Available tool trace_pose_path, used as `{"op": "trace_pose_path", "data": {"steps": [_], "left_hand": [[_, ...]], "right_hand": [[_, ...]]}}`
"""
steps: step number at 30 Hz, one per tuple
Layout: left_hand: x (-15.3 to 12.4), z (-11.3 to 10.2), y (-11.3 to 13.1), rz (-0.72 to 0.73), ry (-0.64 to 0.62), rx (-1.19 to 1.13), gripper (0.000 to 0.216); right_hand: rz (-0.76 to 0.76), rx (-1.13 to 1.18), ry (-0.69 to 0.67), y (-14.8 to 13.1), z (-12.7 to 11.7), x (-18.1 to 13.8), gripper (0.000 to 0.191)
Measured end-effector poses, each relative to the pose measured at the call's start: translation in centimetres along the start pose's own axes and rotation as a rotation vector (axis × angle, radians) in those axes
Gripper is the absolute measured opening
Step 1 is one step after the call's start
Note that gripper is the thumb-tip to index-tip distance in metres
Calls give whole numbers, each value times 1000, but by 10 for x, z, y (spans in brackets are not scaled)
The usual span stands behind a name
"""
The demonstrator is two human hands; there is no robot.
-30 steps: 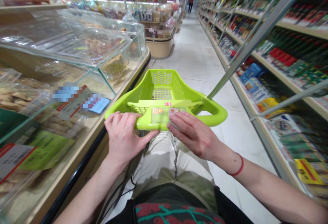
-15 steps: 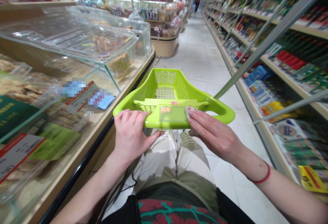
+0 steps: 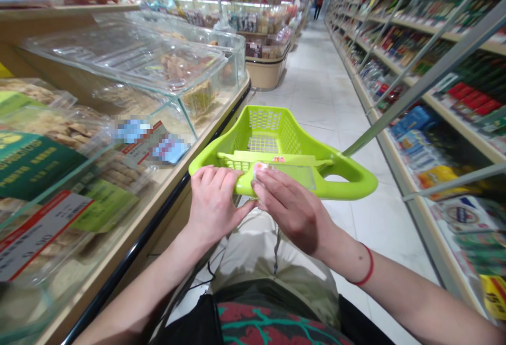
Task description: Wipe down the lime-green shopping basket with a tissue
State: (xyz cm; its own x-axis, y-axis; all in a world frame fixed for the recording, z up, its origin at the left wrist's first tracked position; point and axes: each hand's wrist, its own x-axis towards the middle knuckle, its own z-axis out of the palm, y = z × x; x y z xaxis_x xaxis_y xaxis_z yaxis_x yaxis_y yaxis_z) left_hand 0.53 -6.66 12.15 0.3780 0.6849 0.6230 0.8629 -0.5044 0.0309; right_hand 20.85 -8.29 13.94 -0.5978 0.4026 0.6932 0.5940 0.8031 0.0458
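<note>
A lime-green plastic shopping cart [image 3: 292, 129] with perforated basket walls stands right in front of me. My left hand [image 3: 213, 195] is closed around the left part of its handle, thumb underneath. With fingers pressed together, my right hand [image 3: 288, 203] holds a small white wipe [image 3: 259, 170] against the middle of the handle, close to the left hand's fingers. Most of the wipe is hidden under the fingertips, so I cannot tell whether it is paper or cloth. A clear label panel [image 3: 304, 176] shows on the handle to the right of that hand.
On the left, a glass-sided display counter [image 3: 185, 102] holds packaged food and a price card [image 3: 43, 234]. Stocked shelves [image 3: 446, 87] line the right side, with grey metal bars [image 3: 395, 108] in front. A person [image 3: 319, 2] stands far down the tiled aisle [image 3: 316, 66].
My right hand has slid leftward along the handle with the wipe, from the right of the label panel to near my left hand. The left hand keeps its hold. The view has shifted slightly.
</note>
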Motion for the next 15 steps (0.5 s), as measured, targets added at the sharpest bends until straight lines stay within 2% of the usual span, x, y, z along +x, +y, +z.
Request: {"op": "trace_pose_path", "data": {"steps": [3,9,12,15], "left_hand": [[0,-2,-3,19,-23,7,43],[1,-5,-9,40,-26,-29,36],[2,-6,-8,22,-33,-50,34],[3,-7,-8,12,-41,-51,33]], "right_hand": [[6,8,-32,3,-4,-7,40],[45,-5,-112,22,-33,-41,63],[61,-14,-132,26,-41,-46,65],[55,-24,-117,22,-37,-40,63]]}}
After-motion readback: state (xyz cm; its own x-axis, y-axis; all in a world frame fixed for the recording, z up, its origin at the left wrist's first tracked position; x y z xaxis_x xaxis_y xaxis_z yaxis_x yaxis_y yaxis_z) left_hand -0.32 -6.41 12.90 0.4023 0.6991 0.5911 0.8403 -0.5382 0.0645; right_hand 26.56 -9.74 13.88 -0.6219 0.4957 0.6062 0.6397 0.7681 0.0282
